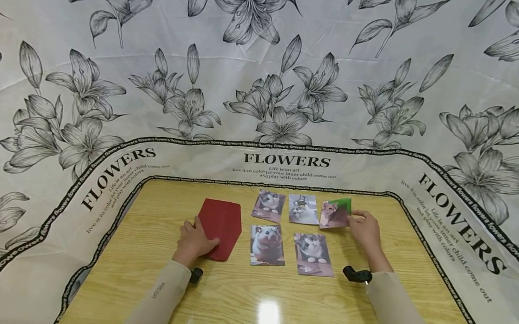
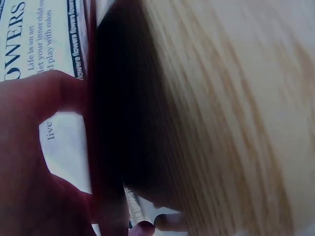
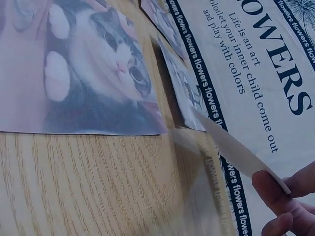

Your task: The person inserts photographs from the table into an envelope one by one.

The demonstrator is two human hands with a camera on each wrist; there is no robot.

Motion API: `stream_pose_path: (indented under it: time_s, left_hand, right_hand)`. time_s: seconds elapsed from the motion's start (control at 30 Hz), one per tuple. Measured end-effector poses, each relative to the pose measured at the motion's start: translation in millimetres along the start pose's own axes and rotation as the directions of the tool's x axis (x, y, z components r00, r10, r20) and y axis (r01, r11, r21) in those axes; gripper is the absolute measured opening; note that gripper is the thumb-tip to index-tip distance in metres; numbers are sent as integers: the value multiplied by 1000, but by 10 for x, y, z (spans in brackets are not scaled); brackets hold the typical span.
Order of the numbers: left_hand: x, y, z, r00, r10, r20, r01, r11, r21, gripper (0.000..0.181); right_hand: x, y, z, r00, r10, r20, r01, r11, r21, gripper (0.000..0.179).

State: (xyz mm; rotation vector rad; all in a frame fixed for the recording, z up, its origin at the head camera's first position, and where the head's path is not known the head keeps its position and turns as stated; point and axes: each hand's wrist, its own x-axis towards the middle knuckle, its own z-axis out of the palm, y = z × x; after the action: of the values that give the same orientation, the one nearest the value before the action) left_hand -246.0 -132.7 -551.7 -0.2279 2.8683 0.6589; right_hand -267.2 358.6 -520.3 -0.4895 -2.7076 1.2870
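A red envelope (image 1: 223,223), its flap end pointed, is tilted up off the left part of the table. My left hand (image 1: 195,239) grips its left side, the thumb lying across its face. In the left wrist view the envelope (image 2: 106,162) appears dark and edge-on beside the fingers. Over at the right, my right hand (image 1: 365,229) pinches the right edge of a photo card (image 1: 334,215) with a pinkish cat and a green corner. The right wrist view shows this card (image 3: 241,150) edge-on, raised at the pinched side, between thumb and finger.
Beside the held card lie a white photo card (image 1: 303,210) and a cat card (image 1: 268,206). Nearer me are a hamster card (image 1: 267,245) and another cat card (image 1: 314,254). A floral cloth (image 1: 285,165) borders the wooden table (image 1: 245,296). Black wrist devices sit by both sleeves.
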Motion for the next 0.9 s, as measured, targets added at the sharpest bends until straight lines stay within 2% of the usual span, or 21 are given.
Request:
stream_pose_path:
  time_s: [0.23, 0.4, 0.6, 0.9]
  left_hand:
    - [-13, 7, 23, 1000, 12, -27, -12, 1000, 29, 124]
    - [-9, -8, -4, 999, 30, -33, -29, 999, 21, 126]
    - [-6, 8, -47, 998, 49, -48, -49, 999, -7, 126]
    - [-25, 4, -21, 998, 37, -45, -40, 998, -58, 133]
  right_hand:
    - [-15, -5, -2, 995, 3, -98, 1, 999, 42, 50]
    - [-19, -35, 31, 990, -7, -141, 18, 997, 80, 47]
    - [-41, -93, 115, 989, -62, -132, 76, 992, 99, 42]
    - [-82, -151, 232, 993, -79, -93, 92, 985, 145, 41]
